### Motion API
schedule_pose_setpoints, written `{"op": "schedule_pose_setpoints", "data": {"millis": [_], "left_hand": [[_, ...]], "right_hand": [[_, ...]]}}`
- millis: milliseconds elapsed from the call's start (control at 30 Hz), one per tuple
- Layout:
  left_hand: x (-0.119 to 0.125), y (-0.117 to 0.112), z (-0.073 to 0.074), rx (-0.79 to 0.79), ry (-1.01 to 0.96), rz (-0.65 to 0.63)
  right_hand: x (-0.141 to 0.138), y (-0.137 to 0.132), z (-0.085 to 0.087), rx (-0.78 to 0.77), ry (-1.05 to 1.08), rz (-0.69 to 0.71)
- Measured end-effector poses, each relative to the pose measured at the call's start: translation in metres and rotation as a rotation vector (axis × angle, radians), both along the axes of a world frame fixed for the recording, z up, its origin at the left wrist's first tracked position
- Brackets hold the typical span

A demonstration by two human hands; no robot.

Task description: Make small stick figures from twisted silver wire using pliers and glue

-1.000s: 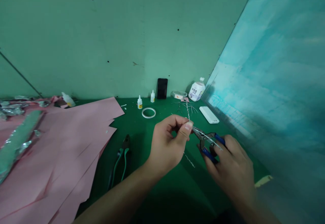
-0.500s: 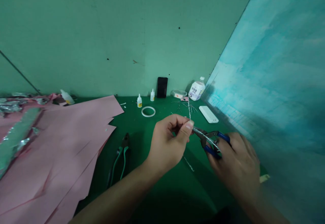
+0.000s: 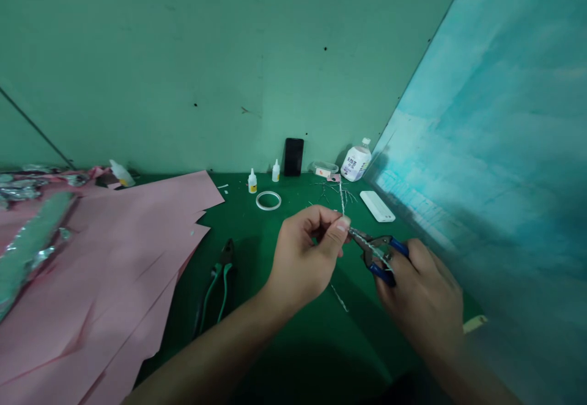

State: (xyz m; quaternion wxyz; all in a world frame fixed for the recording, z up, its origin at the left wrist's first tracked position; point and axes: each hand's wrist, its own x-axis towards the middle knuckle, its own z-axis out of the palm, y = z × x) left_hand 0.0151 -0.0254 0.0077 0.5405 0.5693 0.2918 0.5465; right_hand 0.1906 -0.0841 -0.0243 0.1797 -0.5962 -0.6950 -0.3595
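Between thumb and fingers my left hand pinches a twisted silvery wire; one strand stands up, another runs right along the tool, and one hangs below the hand. Closed around blue handles, my right hand grips small pliers. The pliers' jaws point left and meet the wire just beside my left fingertips; whether they bite on it I cannot make out. Behind the hands, several thin branched wire pieces lie on the green table.
Pink sheets cover the left, with a foil-edged green strip on top. Larger green-handled pliers lie nearer the middle. Behind are two small glue bottles, a ring, a black phone, a drink bottle and a white case.
My right hand and the blue-handled pliers have shifted slightly left, with the handles a little closer together. My left hand keeps its pinch on the wire.
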Motion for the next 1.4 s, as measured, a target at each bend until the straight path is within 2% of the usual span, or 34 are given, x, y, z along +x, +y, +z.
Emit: {"op": "schedule_pose_setpoints", "data": {"millis": [200,400,633,900,1400], "left_hand": [[0.0007,-0.0017,-0.0007,0.01,-0.007,0.024],[0.0002,-0.0049,-0.0009,0.038,-0.025,0.061],[0.0023,-0.0076,-0.0005,-0.006,-0.041,0.03],[0.0036,-0.0084,-0.0006,0.004,-0.058,0.057],[0.0053,-0.0038,-0.0082,0.035,-0.114,0.031]], "right_hand": [[-0.0003,0.0004,-0.0048,-0.082,0.102,0.088],[-0.0008,0.0018,0.003,0.022,0.022,0.052],[0.0026,0.0025,-0.0027,0.124,-0.02,-0.025],[-0.001,0.0022,-0.0013,0.041,0.009,-0.024],[0.0022,0.0012,-0.0044,-0.224,0.253,0.187]]}}
